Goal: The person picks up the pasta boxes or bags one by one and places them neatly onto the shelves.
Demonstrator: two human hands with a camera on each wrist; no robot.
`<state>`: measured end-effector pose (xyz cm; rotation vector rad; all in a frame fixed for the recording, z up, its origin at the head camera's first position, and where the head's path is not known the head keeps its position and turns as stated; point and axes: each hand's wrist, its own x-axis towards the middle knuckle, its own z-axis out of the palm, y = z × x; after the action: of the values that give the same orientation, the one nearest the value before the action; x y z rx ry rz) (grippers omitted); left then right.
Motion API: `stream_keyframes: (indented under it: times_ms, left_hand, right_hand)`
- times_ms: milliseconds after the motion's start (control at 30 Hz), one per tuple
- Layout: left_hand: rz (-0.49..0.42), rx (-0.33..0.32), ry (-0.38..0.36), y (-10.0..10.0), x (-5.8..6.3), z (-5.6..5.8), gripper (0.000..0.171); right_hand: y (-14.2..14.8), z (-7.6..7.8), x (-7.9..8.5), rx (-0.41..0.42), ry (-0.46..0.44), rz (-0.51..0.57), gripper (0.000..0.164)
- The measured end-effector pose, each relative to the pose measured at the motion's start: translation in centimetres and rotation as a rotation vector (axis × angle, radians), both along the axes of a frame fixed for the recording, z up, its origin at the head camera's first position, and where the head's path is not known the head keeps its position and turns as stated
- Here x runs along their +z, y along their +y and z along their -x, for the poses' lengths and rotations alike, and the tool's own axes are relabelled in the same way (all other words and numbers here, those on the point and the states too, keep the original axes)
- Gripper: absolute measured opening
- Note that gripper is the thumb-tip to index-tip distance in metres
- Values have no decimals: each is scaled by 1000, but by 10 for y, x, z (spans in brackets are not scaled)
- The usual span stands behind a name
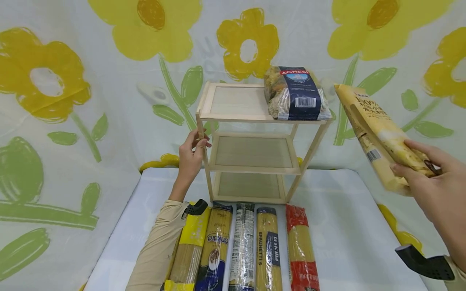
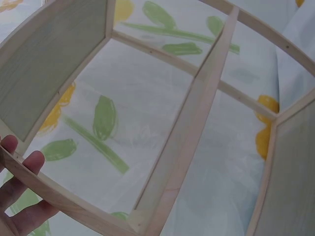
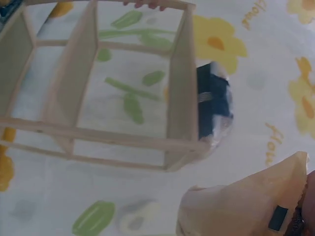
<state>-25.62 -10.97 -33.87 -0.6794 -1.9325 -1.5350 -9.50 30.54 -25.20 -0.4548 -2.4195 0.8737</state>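
My left hand (image 1: 192, 152) grips the upper part of the left front post of a three-tier wooden shelf rack (image 1: 251, 170). In the left wrist view, the fingers (image 2: 30, 216) wrap over that post. Off to the right of the rack, my right hand (image 1: 433, 173) holds a yellow packet (image 1: 382, 133) by its lower end, its far end tilted up and left. In the right wrist view the packet (image 3: 236, 204) is at the bottom right, apart from the rack. An AGNESI pasta bag (image 1: 295, 95) lies on the right half of the top tier.
Several long spaghetti packs lie side by side before the rack, among them a yellow pack (image 1: 189, 246), an ankara pack (image 1: 214, 250), a la sicilia pack (image 1: 267, 246) and a red-ended pack (image 1: 303, 250). The white table (image 1: 349, 226) meets a flower-print backdrop (image 1: 120, 81).
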Motion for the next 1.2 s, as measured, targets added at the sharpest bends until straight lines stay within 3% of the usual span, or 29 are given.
stream_keyframes:
  times_ms: [133,300,533,667,900,1200]
  left_hand:
    - [-5,-4,8,-1,0,1,24]
    - [6,-10,2,-1,0,2,26]
    - [4,0,1,-2,0,1,26]
    - [4,-1,2,-2,0,0,26]
    - [7,4,7,-2,1,0,26]
    - [6,7,-10,-2,1,1,27]
  right_hand:
    - [-9,10,16,-19,-31,-17,60]
    - [-18,20,36,-3,12,-32,58]
    - [-37,38,61,113,263,-22,51]
    - [-50,44,76,172,335,-8,49]
    - [-75,56,97,306,325,73,49]
    - [-110,70,112,408,263,172,48]
